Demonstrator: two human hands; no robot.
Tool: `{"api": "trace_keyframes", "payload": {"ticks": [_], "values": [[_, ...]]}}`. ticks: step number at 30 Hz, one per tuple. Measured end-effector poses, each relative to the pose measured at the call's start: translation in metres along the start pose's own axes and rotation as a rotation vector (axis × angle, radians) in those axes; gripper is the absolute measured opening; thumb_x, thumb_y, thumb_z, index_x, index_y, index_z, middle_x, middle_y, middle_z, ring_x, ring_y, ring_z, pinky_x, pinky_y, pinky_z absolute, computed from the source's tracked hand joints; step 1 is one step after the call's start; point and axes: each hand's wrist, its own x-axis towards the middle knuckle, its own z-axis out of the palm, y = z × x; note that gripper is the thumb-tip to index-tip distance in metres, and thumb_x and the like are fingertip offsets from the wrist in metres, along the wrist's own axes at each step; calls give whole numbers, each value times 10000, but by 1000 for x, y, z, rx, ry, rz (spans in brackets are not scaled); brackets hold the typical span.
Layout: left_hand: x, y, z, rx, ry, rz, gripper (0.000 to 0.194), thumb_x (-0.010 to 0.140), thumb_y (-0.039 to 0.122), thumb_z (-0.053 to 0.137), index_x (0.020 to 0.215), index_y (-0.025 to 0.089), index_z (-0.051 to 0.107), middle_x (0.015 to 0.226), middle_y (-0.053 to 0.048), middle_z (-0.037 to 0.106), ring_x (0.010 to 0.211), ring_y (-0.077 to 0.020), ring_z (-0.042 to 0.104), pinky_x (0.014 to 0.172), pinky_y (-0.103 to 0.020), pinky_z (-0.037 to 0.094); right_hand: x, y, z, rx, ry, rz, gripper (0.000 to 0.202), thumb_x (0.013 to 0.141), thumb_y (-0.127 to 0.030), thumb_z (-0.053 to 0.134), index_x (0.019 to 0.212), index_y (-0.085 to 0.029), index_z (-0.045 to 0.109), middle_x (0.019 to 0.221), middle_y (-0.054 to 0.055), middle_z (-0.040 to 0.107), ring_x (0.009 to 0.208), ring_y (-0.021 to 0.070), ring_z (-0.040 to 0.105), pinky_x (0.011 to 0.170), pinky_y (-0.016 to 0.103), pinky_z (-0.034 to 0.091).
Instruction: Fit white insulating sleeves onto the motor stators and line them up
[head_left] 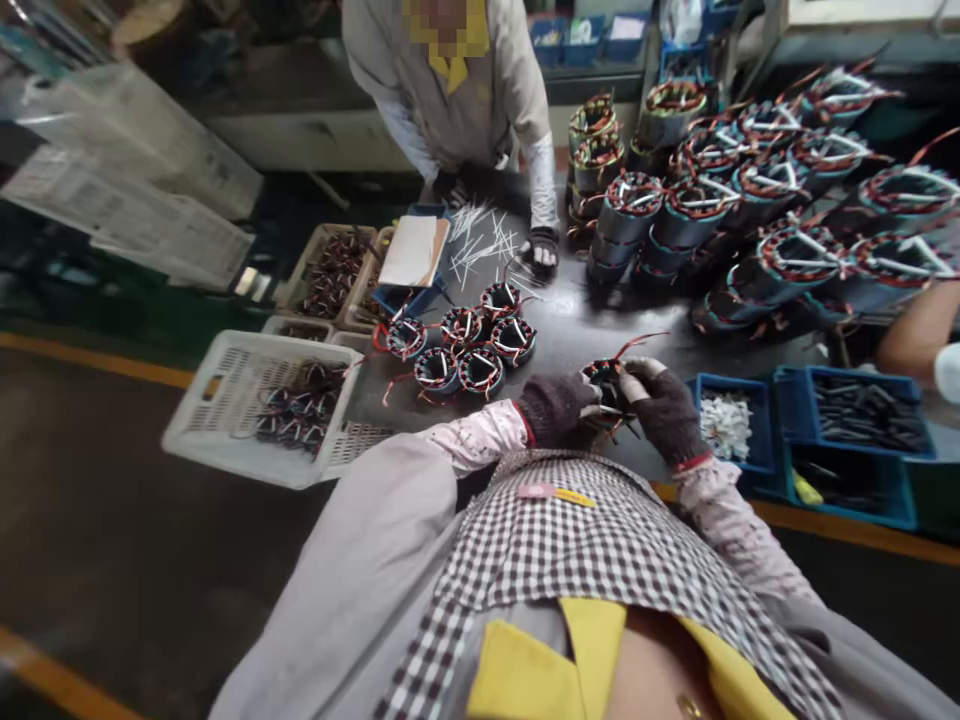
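Between my hands, at the near edge of the metal table (566, 335), is a wound motor stator (604, 376) with red lead wires sticking out. My left hand (559, 405), in a dark fingerless glove, grips its left side. On the stator's right rim, the bare fingertips of my right hand (660, 400) are closed, also in a dark glove. Whether those fingertips pinch a wire as well, I cannot tell. Left of my hands stands a group of several small stators (459, 368) with red wires and white sleeves.
A co-worker's gloved hand (541, 250) rests near scattered white tubes (480, 240). Stacked larger stators (667, 215) fill the right back. Blue bins (772, 425) stand right, one with white pieces (725, 425). A white crate (225, 400) of stators is left.
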Motion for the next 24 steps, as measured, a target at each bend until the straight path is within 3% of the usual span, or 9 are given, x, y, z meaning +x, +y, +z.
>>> {"api": "trace_keyframes", "payload": {"ticks": [4, 8, 10, 13, 15, 17, 21, 24], "values": [[-5, 13, -24, -6, -149, -84, 314, 1066, 329, 579, 1141, 129, 808, 1171, -160, 785, 1068, -295, 753, 909, -381, 562, 4, 9, 9, -189, 9, -36, 346, 940, -497, 625, 1080, -222, 781, 1084, 123, 810, 1004, 292, 740, 983, 476, 590], [-21, 17, -39, -689, -270, 10, 215, 984, 336, 707, 1003, 147, 808, 968, -75, 793, 887, -205, 730, 825, -299, 545, 7, 12, 16, -262, 21, -24, 336, 920, -417, 632, 1109, -200, 804, 1120, 135, 811, 1059, 309, 735, 1036, 506, 575], [-24, 9, -39, -1017, -210, -6, 289, 928, 433, 773, 962, 147, 777, 848, -43, 751, 774, -166, 676, 750, -275, 530, 5, 9, 12, -95, -15, 9, 336, 904, -439, 663, 1093, -202, 808, 1097, 108, 819, 1038, 289, 739, 1033, 490, 586], [-19, -7, -30, -1234, -50, -193, 459, 858, 598, 797, 875, 157, 676, 643, 32, 579, 572, -98, 497, 569, -225, 422, -5, -5, -1, 261, -152, 93, 392, 855, -476, 758, 1138, -210, 810, 1096, 68, 829, 1013, 257, 750, 988, 437, 618], [-12, -11, -21, -1334, -66, -215, 530, 837, 669, 786, 826, 170, 610, 593, 63, 481, 512, -71, 396, 502, -207, 338, -14, -17, -8, 401, -244, 121, 487, 815, -455, 828, 1242, -223, 795, 1152, 57, 828, 1034, 255, 753, 959, 418, 631], [-6, -9, -13, -1420, -96, -173, 552, 830, 686, 792, 811, 172, 591, 588, 59, 462, 507, -66, 388, 496, -209, 340, -21, -30, -11, 442, -293, 96, 498, 802, -442, 863, 1253, -241, 797, 1178, 50, 826, 1043, 258, 753, 939, 412, 637], [5, 4, -6, -1397, -95, -210, 516, 894, 671, 739, 890, 161, 656, 599, 5, 535, 578, -117, 519, 568, -245, 464, -23, -43, -8, 397, -313, 17, 298, 842, -484, 832, 972, -216, 834, 1030, 48, 828, 961, 247, 744, 905, 396, 629], [10, 7, -8, -1235, -52, -186, 484, 967, 617, 658, 1025, 138, 699, 793, -65, 693, 737, -167, 652, 684, -286, 564, -23, -27, -16, 362, -206, 29, 296, 829, -486, 830, 933, -209, 809, 952, 44, 806, 871, 218, 724, 844, 362, 613]]}}
